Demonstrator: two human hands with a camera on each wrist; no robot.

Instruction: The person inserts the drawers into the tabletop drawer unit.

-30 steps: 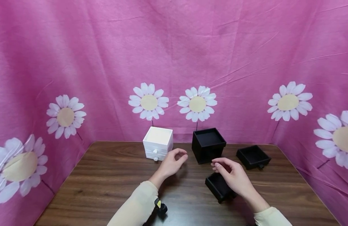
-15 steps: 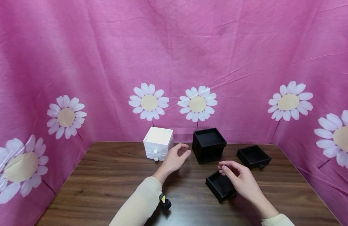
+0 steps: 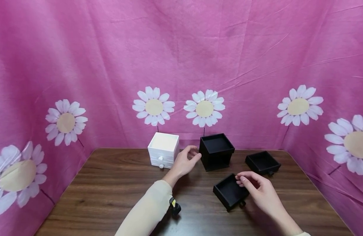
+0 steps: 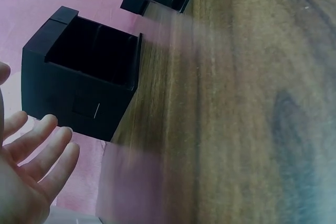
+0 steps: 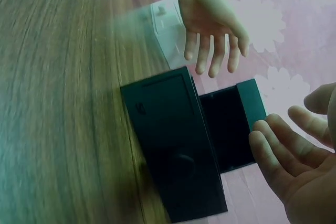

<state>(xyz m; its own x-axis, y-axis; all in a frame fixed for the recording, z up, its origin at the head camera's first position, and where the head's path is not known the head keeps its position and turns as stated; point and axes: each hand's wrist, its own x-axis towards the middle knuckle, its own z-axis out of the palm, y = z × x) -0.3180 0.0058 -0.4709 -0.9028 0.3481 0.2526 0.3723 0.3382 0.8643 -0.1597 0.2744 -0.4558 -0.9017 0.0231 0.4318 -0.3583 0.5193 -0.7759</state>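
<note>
My left hand [image 3: 184,162] is between the white drawer box [image 3: 162,152] and the black cabinet [image 3: 214,159], fingertips right at the cabinet's left side. In the left wrist view those fingers are spread loosely beside the cabinet [image 4: 68,90], whose front opening faces the camera. My right hand [image 3: 262,190] hovers by the right edge of a black drawer [image 3: 224,196], fingers loosely bent and holding nothing. This drawer stands upright at an angle on the table, its small knob toward me. In the right wrist view the drawer [image 5: 173,150] overlaps the cabinet's dark opening [image 5: 226,129].
A second black drawer [image 3: 263,163] lies at the right rear of the wooden table [image 3: 110,196], its knob facing forward. A pink curtain [image 3: 181,49] printed with white daisies hangs behind and along both sides. A small black camera [image 3: 175,208] is strapped to my left forearm.
My left hand has moved rightward from the white box to the black cabinet's side. My right hand has shifted right, uncovering more of the near drawer, which has stayed in place.
</note>
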